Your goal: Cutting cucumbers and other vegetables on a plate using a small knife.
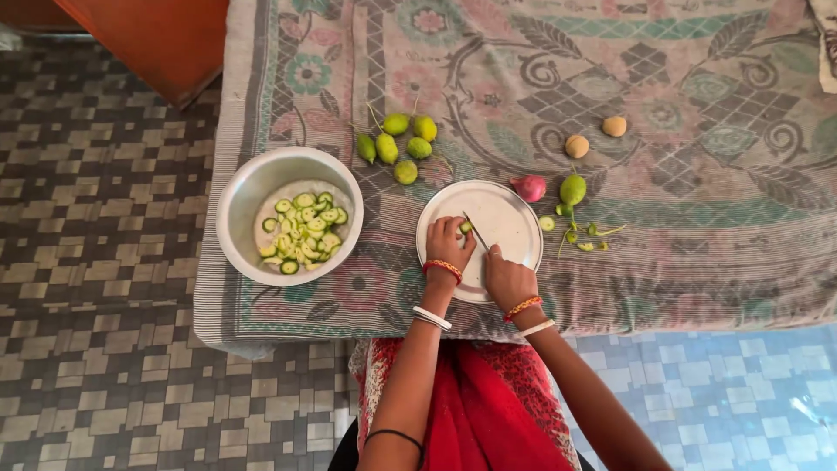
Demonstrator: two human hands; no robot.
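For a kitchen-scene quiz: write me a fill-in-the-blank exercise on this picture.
1. The right hand holds a ____ over the plate.
2. The left hand pins a small green vegetable on the ____.
3. The green slices lie in a metal ____.
4. The cloth has a ____ pattern.

Missing words: knife; plate; bowl; floral

Even, soft daylight, bright overall; steel bowl (289, 215) shows mild glare on its rim, faint shadow just beside it on the cloth (663, 131), focus sharp near the bowl, slight wide-angle bending farthest from it.
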